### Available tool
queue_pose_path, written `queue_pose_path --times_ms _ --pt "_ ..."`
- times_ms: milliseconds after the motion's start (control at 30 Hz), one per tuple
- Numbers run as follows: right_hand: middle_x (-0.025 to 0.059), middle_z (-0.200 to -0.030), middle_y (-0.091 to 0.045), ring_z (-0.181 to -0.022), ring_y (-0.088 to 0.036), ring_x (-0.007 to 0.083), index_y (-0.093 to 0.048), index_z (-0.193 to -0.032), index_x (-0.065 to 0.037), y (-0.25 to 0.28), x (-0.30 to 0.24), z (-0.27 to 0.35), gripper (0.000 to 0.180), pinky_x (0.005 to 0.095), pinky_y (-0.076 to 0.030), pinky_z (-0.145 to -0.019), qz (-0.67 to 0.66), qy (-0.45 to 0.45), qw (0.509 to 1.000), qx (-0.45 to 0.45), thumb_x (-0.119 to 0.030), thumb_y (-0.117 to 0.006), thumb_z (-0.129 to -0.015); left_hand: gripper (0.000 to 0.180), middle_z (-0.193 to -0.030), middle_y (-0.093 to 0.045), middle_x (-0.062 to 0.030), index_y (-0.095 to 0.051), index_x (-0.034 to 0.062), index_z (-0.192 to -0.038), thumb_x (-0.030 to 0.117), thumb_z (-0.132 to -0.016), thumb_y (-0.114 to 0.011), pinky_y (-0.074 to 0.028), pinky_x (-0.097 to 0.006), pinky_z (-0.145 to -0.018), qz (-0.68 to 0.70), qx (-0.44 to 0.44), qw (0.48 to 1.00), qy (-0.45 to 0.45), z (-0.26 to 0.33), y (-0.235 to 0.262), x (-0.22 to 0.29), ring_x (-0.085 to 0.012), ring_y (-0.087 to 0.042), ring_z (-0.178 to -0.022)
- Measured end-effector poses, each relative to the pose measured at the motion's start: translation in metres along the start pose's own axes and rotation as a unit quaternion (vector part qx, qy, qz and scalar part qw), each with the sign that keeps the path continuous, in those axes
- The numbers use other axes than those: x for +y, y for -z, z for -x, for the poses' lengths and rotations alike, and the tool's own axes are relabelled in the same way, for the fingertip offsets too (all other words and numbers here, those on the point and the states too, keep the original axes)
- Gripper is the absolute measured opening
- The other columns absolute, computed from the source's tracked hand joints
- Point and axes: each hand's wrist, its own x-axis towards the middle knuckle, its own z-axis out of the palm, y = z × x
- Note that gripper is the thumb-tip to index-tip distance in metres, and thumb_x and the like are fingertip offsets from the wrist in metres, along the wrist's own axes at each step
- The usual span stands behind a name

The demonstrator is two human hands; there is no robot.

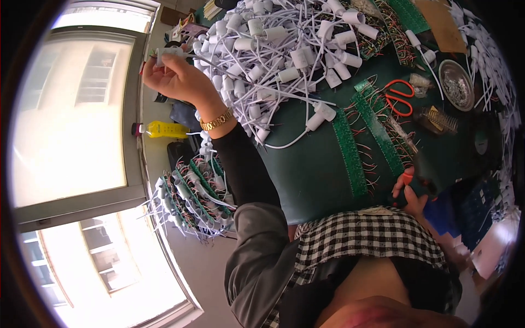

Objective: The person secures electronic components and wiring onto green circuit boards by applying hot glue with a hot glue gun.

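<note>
In the upper left of the frame, the left hand [179,76] has its grip pinching a white cylindrical housing [170,51]; it looks light, rigid and slightly slippery, best held around the barrel, clear of its fine wire ends. At upper centre, piled cabled housings [273,60] seem springy and prone to tangling. Right of centre on the worktop [292,180], green circuit-board strips [350,156] look stiff but fragile, best lifted by bare edges. Lower right, the right hand [413,198] closes its grip around an orange-handled tool [407,179].
</note>
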Motion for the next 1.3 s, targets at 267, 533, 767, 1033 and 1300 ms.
queue_pose_path --times_ms 267,533,767,1033,1300 --pt "0.0131 -0.092 -0.054 -0.069 -0.056 0.0172 -0.039 -0.124 -0.003 -0.026 -0.029 -0.007 0.044 0.0334 -0.047 -0.067 0.052 -0.089 0.993 0.059 -0.015 -0.057 -0.086 0.019 -0.09 -0.064 -0.0083 -0.061 0.0044 -0.089 -0.001 -0.071 -0.064 -0.048 -0.026 -0.051 -0.157 -0.394 0.901 -0.09 0.081 0.035 0.118 -0.0149 -0.06 -0.059" --pt "0.0128 -0.078 -0.054 -0.066 -0.053 0.016 -0.041 -0.121 -0.003 -0.021 -0.008 -0.01 0.043 0.0257 -0.044 -0.058 0.048 -0.025 0.998 0.019 -0.018 -0.056 -0.085 0.023 -0.099 -0.061 -0.003 -0.062 0.012 -0.085 0.008 -0.065 -0.074 -0.042 -0.031 -0.06 -0.123 -0.514 0.849 -0.008 0.216 0.043 0.088 -0.0195 -0.056 -0.071" --pt "0.0133 -0.084 -0.056 -0.064 -0.055 0.0165 -0.04 -0.119 -0.001 -0.022 -0.012 -0.01 0.046 0.0302 -0.045 -0.063 0.059 -0.029 0.997 0.047 -0.018 -0.06 -0.081 0.016 -0.116 -0.054 -0.0055 -0.063 0.0137 -0.081 0.01 -0.066 -0.07 -0.035 -0.038 -0.083 -0.221 -0.442 0.869 0.0 0.234 0.036 0.086 -0.0284 -0.048 -0.1" --pt "0.0143 -0.089 -0.056 -0.072 -0.055 0.0167 -0.041 -0.12 0.001 -0.042 -0.038 -0.025 0.04 0.0287 -0.047 -0.069 0.185 -0.157 0.968 -0.062 -0.012 -0.056 -0.085 0.017 -0.109 -0.056 -0.0028 -0.064 0.0132 -0.079 0.008 -0.064 -0.07 -0.033 -0.04 -0.086 -0.227 -0.414 0.88 0.045 0.243 0.038 0.076 -0.027 -0.049 -0.099" --pt "0.0057 -0.09 -0.056 -0.07 -0.056 0.0097 -0.055 -0.103 0.0 -0.068 -0.048 -0.052 0.02 0.0239 -0.049 -0.064 0.269 -0.14 0.95 -0.078 0.001 -0.056 -0.083 0.019 -0.097 -0.061 -0.001 -0.064 0.0112 -0.078 0.004 -0.061 -0.069 -0.037 -0.039 -0.086 -0.16 -0.425 0.89 0.046 0.247 0.038 0.069 -0.0283 -0.051 -0.098"
